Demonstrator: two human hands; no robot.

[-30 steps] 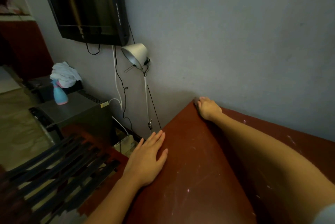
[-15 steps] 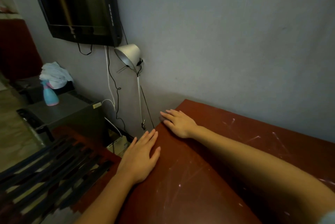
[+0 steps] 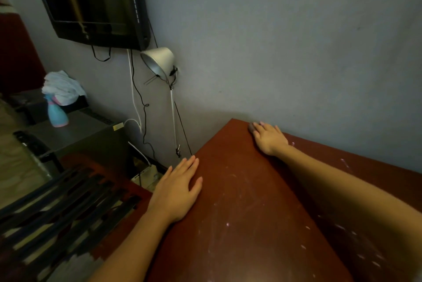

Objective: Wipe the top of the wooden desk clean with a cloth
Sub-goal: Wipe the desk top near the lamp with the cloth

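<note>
Since half a second ago the right hand (image 3: 269,139) has slid from the desk's left edge to its far corner by the wall (image 3: 296,53). Its fingers (image 3: 259,129) lie close together and nearly straight, palm down, with the tips pressing a small dark scrap (image 3: 251,128). Too little of the scrap shows to tell whether it is a cloth. The right forearm runs back across the desk (image 3: 239,224) and hides much of its right side.

The left hand (image 3: 177,190) lies flat at the desk's left edge, holding nothing, fingers straight and together, thumb spread. Pale scratches and specks (image 3: 356,243) mark the red-brown top.

Just beside the far left edge, a silver lamp (image 3: 159,62) stands on a thin stem with dark and white cables (image 3: 137,99) hanging near it. A black television (image 3: 91,0) is mounted above the lamp. Further left, well apart from the desk, a blue spray bottle (image 3: 57,113) stands on a grey cabinet (image 3: 80,135), with a white cloth (image 3: 62,88) bundled behind it. Dark chair slats (image 3: 57,201) fill the lower left.
</note>
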